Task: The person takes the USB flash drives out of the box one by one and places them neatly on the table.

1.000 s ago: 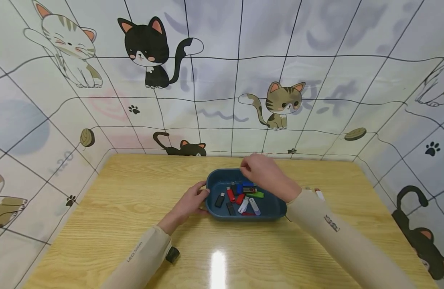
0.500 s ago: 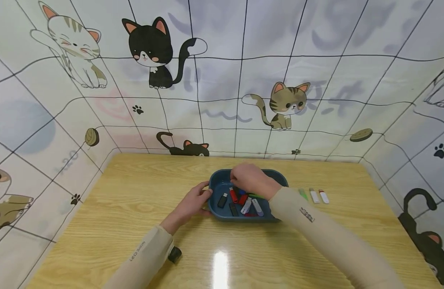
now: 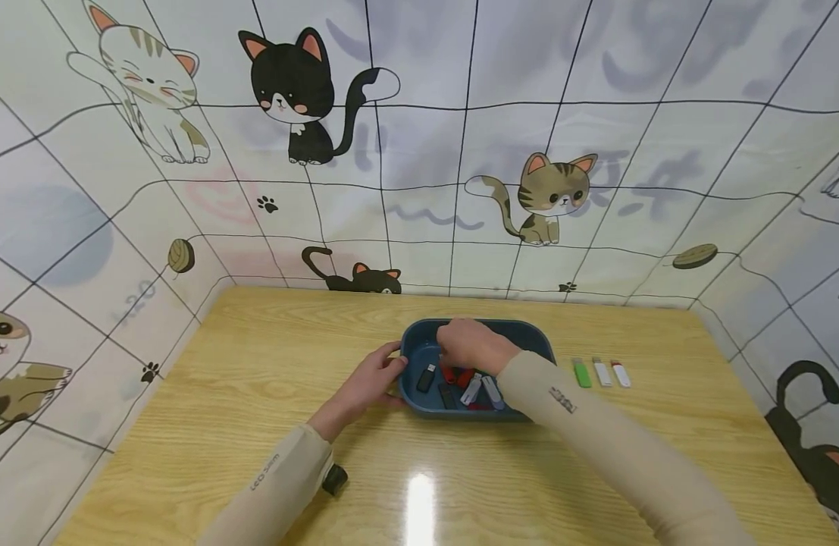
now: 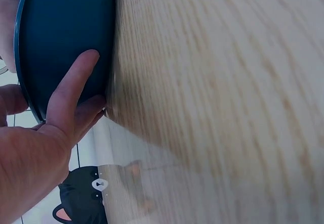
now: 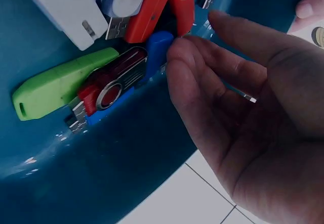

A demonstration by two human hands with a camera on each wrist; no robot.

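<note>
In a blue tray (image 3: 446,415) on a wooden table (image 3: 276,341), loose USB sticks (image 3: 471,389), the right hand (image 3: 474,345) nearest a blue stick (image 5: 159,49) — fingers gently bent, thumb apart — left hand (image 3: 371,379) gripping the tray's end, three more sticks (image 3: 602,372) rowed rightward, cat-print backdrop (image 3: 426,152) behind.

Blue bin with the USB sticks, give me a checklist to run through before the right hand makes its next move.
1. Blue bin steadied: ok, the left hand holds its left end.
2. Right hand inside the bin: ok, it is down by the sticks.
3. Stick in its grasp: cannot tell; a small metal tip shows against the palm side.
4. Sticks in bin lying apart: not ok; the bright green stick and red-and-silver stick are bunched together.
5. Row right of bin spaced out: ok; green-bodied stick, white stick and red-ended stick have gaps between them.
</note>
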